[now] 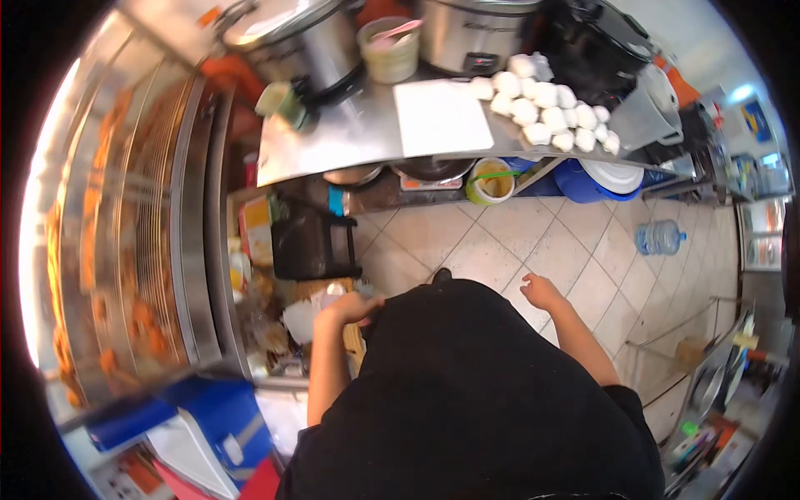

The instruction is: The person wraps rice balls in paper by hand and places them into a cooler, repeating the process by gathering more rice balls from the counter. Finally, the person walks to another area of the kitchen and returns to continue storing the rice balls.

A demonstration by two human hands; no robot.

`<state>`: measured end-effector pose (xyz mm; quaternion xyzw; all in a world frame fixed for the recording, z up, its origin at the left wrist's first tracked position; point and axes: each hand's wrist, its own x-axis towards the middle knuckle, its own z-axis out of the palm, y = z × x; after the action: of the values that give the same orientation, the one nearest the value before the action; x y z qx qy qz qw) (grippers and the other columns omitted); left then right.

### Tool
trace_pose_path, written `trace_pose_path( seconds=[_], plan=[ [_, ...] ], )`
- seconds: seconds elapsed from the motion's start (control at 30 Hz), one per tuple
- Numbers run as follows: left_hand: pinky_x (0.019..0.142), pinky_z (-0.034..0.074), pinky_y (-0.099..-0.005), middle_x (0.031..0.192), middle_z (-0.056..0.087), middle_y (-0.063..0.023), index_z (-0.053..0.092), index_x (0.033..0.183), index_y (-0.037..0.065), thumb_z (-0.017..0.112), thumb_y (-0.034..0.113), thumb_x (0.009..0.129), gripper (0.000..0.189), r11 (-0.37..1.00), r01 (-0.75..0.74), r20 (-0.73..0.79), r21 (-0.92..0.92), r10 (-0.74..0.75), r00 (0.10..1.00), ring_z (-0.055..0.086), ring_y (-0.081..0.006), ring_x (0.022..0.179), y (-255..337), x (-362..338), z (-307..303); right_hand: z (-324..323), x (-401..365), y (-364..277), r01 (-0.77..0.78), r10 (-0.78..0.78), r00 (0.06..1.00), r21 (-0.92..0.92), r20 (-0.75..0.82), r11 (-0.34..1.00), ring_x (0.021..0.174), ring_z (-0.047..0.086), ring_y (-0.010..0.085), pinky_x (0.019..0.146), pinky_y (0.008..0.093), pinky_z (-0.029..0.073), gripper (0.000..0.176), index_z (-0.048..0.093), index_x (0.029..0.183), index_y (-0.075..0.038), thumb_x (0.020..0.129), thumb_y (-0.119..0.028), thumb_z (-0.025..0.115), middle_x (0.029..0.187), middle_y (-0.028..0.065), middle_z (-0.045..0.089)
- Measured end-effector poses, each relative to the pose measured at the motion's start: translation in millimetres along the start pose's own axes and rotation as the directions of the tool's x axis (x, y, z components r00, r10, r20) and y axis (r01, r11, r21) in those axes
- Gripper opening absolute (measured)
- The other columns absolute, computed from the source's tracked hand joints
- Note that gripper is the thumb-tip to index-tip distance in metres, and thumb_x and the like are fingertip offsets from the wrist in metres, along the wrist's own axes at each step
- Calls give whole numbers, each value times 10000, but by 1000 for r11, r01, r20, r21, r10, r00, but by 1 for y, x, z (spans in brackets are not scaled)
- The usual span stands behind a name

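**Hands low at the waist, short of the steel table**

The left hand (350, 307) is bent in at the wrist against the black shirt (467, 392), and its grip is curled. Whether it is grasping anything cannot be told, since the fingers are turned away. Nearest to it is a white bag (298, 321), just beside the knuckles among blurred clutter on a low ledge, below a black crate (315, 246). The right hand (542, 292) hangs over the tiled floor (500, 242) with its grip released and nothing in it.

Beyond both hands stands the table (333, 142), well apart from them.
- A white board (442, 117) lies at the middle of the table, reaching its front edge.
- A heap of white dough balls (546, 108) sits toward the right end, running down to the front right corner.
- Two steel cookers (308, 37) (475, 33) stand along the back edge, with a pale tub (389, 52) holding a pink spoon between them.
- A green cup (279, 100) is at the back left corner.

Under the table sit a yellow-green bucket (492, 182) and a blue tub (583, 179). A water bottle (660, 237) lies on the floor to the right. A steel and glass cabinet (117, 250) with orange food inside fills the left side.
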<state>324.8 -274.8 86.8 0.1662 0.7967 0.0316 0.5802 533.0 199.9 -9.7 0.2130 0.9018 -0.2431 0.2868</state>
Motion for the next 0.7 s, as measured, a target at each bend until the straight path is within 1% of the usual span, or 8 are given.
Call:
trace_pose_path(
  seconds=[0.03, 0.07, 0.1, 0.2, 0.37, 0.47, 0.57, 0.7],
  plan=[
    [1050, 455, -449, 1284, 654, -229, 534, 1407, 42, 660, 457, 929, 645, 985, 84, -3, -147, -85, 996, 595, -416, 1230, 43, 7, -27, -7, -2, 3, -17, 18, 1000, 32, -23, 999, 1038, 691, 325, 900, 422, 543, 417, 620, 1266, -61, 953, -335, 651, 1045, 175, 727],
    [1044, 462, -448, 1278, 653, -223, 538, 1400, 41, 668, 392, 930, 602, 971, -178, -450, -161, 89, 888, 602, -419, 1212, 59, 33, -33, -17, -8, 0, -118, 81, 990, 346, 119, 931, 989, 686, 277, 866, 403, 552, 414, 613, 1273, -71, 958, -337, 652, 1049, 126, 705],
    [1038, 469, -446, 1271, 652, -217, 543, 1394, 40, 677, 328, 931, 562, 903, -426, -795, -62, 214, 568, 608, -422, 1194, 76, 45, -47, -23, -13, -1, -238, 85, 959, 605, 270, 759, 941, 681, 230, 833, 384, 560, 411, 606, 1279, -82, 963, -339, 654, 1052, 76, 684],
    [996, 494, -456, 1067, 708, -247, 572, 1357, 17, 643, 312, 959, 501, 941, -236, -718, 242, 337, 609, 625, -404, 1168, 114, 66, -124, -28, -11, 4, -333, 135, 943, 862, 305, 383, 897, 689, 164, 750, 319, 539, 323, 620, 1228, -94, 984, -306, 626, 1047, 62, 682],
    [833, 554, -327, 978, 728, -142, 655, 1196, -20, 627, 136, 989, 261, 804, -585, -719, -101, 347, 602, 701, -198, 898, 189, 91, -232, -82, 32, -4, -261, 235, 952, 925, 198, 276, 932, 697, 195, 787, 348, 556, 331, 596, 1266, -65, 981, -234, 617, 1099, 90, 684],
    [810, 569, -312, 967, 717, -119, 654, 1125, -30, 591, 57, 1002, 163, 589, -785, -842, -190, 314, 439, 699, -184, 891, 241, 128, -281, -132, 110, 14, 8, 326, 921, 848, -212, 529, 962, 695, 224, 838, 362, 550, 349, 590, 1272, -38, 961, -189, 635, 1083, 121, 700],
    [791, 573, -317, 984, 719, -137, 650, 1098, -32, 618, 24, 977, 137, 508, -854, -818, -113, 441, 370, 704, -201, 878, 306, 175, -323, -221, 198, 4, 230, 327, 666, 601, -670, 765, 1062, 676, 287, 923, 378, 527, 445, 567, 1323, -26, 919, -163, 693, 1180, 177, 688],
    [995, 472, -478, 1213, 612, -183, 596, 1238, 38, 710, 95, 827, 430, 473, -775, -624, 419, 770, 133, 541, -387, 1190, 413, 220, -366, -322, 265, -35, 0, 256, 747, 385, -613, 923, 1244, 566, 405, 1044, 493, 457, 753, 469, 1437, -56, 817, -335, 793, 1337, 235, 596]
  ],
)
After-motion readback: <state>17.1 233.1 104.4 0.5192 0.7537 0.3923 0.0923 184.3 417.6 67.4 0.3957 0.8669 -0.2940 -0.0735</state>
